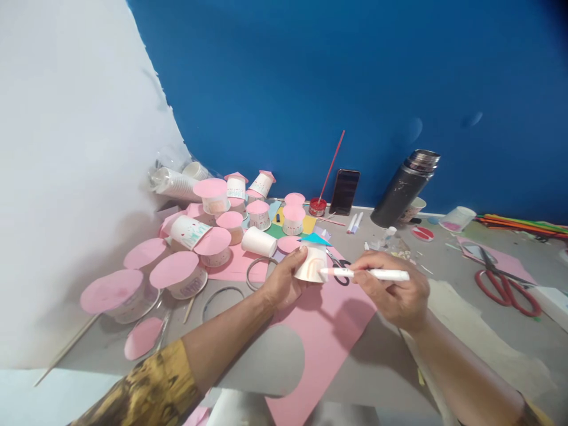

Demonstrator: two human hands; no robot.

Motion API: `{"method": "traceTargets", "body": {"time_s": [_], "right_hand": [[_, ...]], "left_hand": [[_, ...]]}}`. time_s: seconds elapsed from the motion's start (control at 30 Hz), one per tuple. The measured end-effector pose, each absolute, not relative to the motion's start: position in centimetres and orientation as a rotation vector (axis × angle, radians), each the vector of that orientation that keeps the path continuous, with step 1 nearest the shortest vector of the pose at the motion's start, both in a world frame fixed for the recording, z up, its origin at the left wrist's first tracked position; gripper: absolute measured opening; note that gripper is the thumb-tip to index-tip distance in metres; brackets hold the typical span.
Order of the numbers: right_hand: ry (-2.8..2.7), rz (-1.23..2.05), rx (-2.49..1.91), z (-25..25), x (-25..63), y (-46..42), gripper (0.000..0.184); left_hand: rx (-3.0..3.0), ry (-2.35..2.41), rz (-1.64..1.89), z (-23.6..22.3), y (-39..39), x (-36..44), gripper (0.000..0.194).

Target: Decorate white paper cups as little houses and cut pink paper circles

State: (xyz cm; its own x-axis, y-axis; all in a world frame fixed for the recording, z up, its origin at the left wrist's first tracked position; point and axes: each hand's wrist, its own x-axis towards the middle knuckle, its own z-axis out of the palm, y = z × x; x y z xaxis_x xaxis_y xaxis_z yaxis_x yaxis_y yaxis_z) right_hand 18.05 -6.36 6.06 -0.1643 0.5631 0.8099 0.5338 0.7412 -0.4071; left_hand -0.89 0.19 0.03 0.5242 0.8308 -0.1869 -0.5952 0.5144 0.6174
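My left hand is closed round a white paper cup with a blue paper piece at its top. Faint orange-brown curved strokes show on the cup's side. In my right hand is a white marker pen, its pinkish tip pointing left at the cup wall; whether it touches, I cannot tell. Under both hands lies a pink paper sheet with a large round hole cut from it. Dark-handled scissors lie partly hidden behind the marker.
Many pink-topped paper cups crowd the left side, with a plain cup on its side. Along the blue wall stand a phone and a black flask. Red-handled scissors lie at right. A wooden stick overhangs the left edge.
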Motion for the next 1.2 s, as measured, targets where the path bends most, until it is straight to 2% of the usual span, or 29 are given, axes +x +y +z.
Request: {"method": "traceTargets", "body": {"time_s": [0.67,1.2], "right_hand": [[-1.794,0.007,-0.888,6.11,18.34,-6.41,0.009],[-1.829,0.066,-0.873,5.83,18.11,-6.48,0.011]], "left_hand": [[0.487,0.533,0.839,0.81,0.06,-1.11,0.035],[0.5,0.53,0.855,0.37,0.24,-1.08,0.033]]}}
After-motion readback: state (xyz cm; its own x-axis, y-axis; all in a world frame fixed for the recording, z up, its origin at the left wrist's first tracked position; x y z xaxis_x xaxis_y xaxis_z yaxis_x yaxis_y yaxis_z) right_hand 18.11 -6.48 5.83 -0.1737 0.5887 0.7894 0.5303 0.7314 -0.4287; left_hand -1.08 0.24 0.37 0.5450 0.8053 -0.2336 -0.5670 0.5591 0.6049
